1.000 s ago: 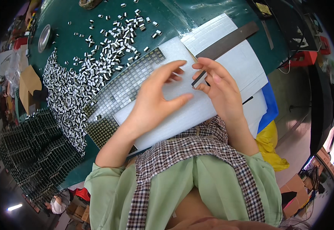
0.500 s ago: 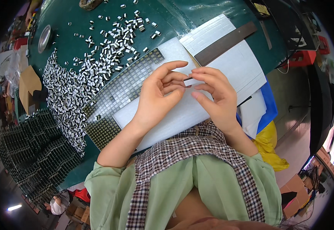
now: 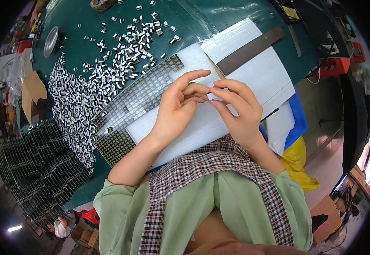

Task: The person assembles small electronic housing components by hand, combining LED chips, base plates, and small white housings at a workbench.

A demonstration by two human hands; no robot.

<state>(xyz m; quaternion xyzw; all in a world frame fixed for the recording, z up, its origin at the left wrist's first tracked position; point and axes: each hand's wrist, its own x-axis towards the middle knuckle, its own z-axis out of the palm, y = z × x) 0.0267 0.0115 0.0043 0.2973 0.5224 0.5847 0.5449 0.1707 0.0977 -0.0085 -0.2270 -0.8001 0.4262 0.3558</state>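
Over the white foam sheet [image 3: 172,136] my two hands meet at the fingertips. A small white piece with a dark edge [image 3: 211,96] shows between them, mostly covered by fingers. My right hand [image 3: 241,104] pinches it between thumb and fingers. My left hand [image 3: 177,106] has its index finger raised and its other fingers curled in against the piece's left end. Beside my left hand, a dark circuit panel [image 3: 115,149] with a grid of small gold squares lies along the foam sheet. Many of its squares are covered by pale silvery pieces.
Small black-and-white blocks [image 3: 72,97] are heaped on the green table [image 3: 219,10] to the left. Stacked dark boards [image 3: 40,165] stand at the near left. A dark flat bar [image 3: 251,51] lies on white sheets at the right, near a blue tray [image 3: 297,121]. A metal dish [image 3: 51,41] sits far left.
My left thumb and fingers have drawn in toward the small piece. My right fingers have closed further around it, so less of it shows.
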